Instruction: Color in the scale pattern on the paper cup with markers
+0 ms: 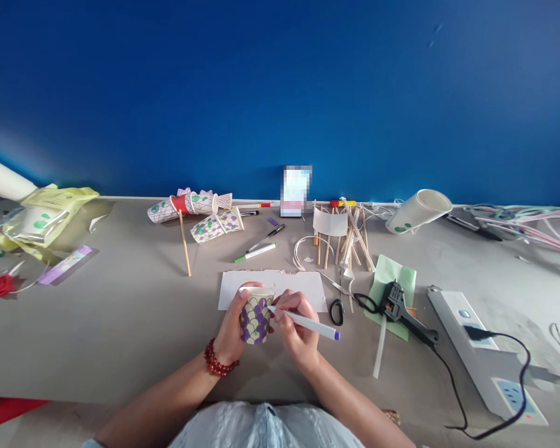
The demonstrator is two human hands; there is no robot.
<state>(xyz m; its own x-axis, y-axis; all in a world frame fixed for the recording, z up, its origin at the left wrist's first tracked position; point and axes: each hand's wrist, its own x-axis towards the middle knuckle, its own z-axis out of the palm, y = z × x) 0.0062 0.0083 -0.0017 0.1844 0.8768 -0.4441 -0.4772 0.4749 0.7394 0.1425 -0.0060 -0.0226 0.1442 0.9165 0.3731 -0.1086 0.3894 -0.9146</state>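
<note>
My left hand [232, 333] is wrapped round a small paper cup [256, 318] patterned with scales, some filled in purple, and holds it just above the grey table [135, 323]. My right hand [298, 333] pinches a white marker with a purple end cap [308, 323], its tip touching the cup's side. A red bead bracelet [218, 362] circles my left wrist. A white sheet of paper [280, 287] lies right behind both hands.
Decorated cups [191, 210] and wooden sticks [350, 239] lie at the back. Scissors [338, 310], a black glue gun [404, 311] on green paper, and a white power strip [480, 354] with a black cable lie to the right. Pens [256, 251] sit mid-table; yellow bags [42, 218] far left.
</note>
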